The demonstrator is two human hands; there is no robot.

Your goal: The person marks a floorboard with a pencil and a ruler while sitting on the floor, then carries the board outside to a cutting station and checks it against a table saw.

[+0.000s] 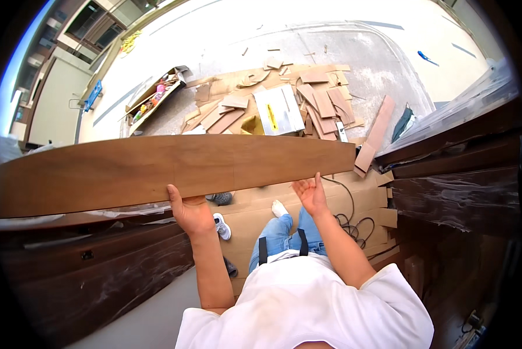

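Observation:
A long brown wooden board [174,166] lies across the view in front of me, reaching from the far left to right of the middle. My left hand [192,215] grips its near edge, thumb on the top face and fingers beneath. Close to that same edge, further right, is my right hand [312,195]. Its palm faces up, the fingers are apart, and the thumb tip meets the board's edge; it does not wrap round the wood.
Beyond the board, wood offcuts [325,104] lie on cardboard around a white box [278,110]. A toolbox [156,96] stands left, a plank [375,134] right. Dark plastic-wrapped panels [447,192] flank me. A black cable [354,230] coils by my feet, near a shoe [222,227].

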